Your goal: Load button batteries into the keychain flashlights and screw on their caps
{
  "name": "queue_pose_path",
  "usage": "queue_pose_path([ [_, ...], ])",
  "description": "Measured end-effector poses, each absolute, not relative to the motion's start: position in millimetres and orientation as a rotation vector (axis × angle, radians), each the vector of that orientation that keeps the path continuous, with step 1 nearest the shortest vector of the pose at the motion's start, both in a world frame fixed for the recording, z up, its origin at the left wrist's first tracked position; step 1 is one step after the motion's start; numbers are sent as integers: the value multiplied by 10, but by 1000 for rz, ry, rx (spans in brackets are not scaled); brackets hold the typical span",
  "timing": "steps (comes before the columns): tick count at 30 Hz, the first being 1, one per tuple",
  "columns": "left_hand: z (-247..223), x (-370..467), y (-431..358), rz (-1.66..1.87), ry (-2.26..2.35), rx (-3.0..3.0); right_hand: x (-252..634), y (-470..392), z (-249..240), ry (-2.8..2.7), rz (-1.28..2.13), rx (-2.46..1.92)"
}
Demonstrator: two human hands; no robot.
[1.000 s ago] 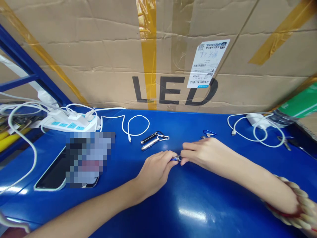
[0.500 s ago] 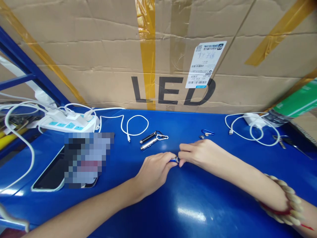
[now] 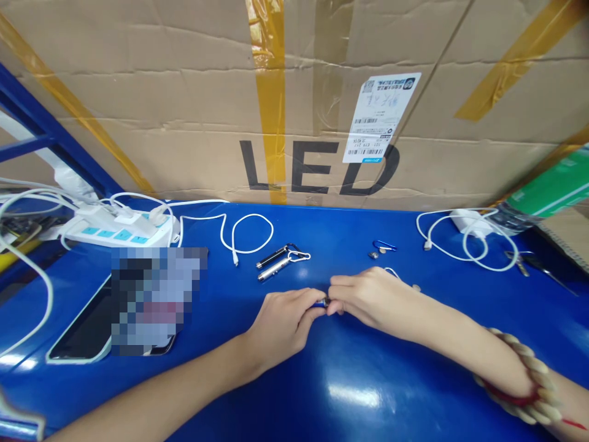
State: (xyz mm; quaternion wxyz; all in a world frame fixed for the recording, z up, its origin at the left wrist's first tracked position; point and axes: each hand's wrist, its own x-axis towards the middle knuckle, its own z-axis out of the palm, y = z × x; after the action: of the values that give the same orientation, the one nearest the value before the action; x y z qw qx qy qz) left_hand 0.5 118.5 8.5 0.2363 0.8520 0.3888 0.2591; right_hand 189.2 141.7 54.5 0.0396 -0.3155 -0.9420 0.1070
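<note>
My left hand [image 3: 288, 328] pinches a small blue flashlight [image 3: 319, 303], most of its barrel hidden by the fingers. At the flashlight's right end, the closed fingertips of my right hand [image 3: 363, 301] meet a dark tip; whether they hold a separate small part cannot be made out. Behind the hands lie a black mini flashlight [image 3: 271, 257] and a silver mini flashlight [image 3: 275, 269], each with a carabiner clip. A blue carabiner [image 3: 384, 245] rests farther back, near several tiny metal pieces [image 3: 373, 254]. Past my right wrist a pale clip [image 3: 391, 271] partly shows.
A large cardboard box [image 3: 197, 123] walls off the back of the blue table [image 3: 294, 393]. At left are a power strip [image 3: 119, 230] with white cables and a phone [image 3: 83, 325] beside a blurred patch. A white charger [image 3: 472, 222] with coiled cable sits at right.
The view has shifted slightly, and both hands appear a little lower. The pale clip and a small round piece behind my right wrist have come into sight. Both hands keep their grip at the blue flashlight.
</note>
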Motion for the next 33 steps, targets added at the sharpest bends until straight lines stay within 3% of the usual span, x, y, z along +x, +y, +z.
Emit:
queue_pose_path([
  [15,49,8,1191,791,1030,2363,1884,1424,573,-2782,794,-1056],
  [33,115,33,1203,559,1113,2364,1840,1439,479,-2418,1294,-1257],
])
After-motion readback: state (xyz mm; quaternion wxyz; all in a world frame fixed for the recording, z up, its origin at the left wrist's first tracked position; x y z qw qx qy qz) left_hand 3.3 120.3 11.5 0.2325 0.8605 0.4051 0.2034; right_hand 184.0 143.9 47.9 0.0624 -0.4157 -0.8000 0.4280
